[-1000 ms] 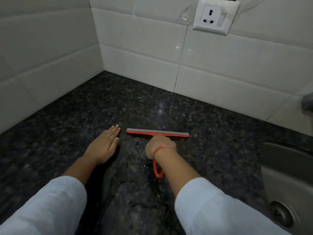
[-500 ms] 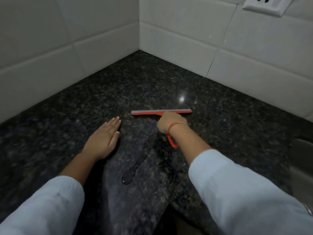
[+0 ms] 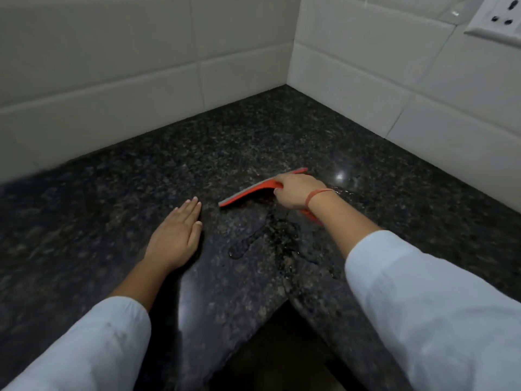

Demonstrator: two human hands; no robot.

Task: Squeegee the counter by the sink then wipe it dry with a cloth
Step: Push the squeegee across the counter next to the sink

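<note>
Squeegee, orange with a grey blade: middle of the desk, angled so its left end sits nearer me and its right end farther off. My right hand grips it where handle meets blade, fingers curled round it; the handle tail pokes out under my wrist. Left hand lies flat on the desk just left of the blade, fingers straight and together, holding nothing.

Risks, as I judge them:
- A water streak and scattered wet patches lie on my side of the blade. A stroke toward the far corner would miss them, or pack water against the tiles.
- Pulling it toward me could spill water over the near desk edge, where the front cuts inward.
- The flat left palm could slide on the wet stone if I lean on it.

Hard to make out: whether the blade edge touches the desk or rides just above it. Sink and cloth are out of view. The socket is cut off top right.
</note>
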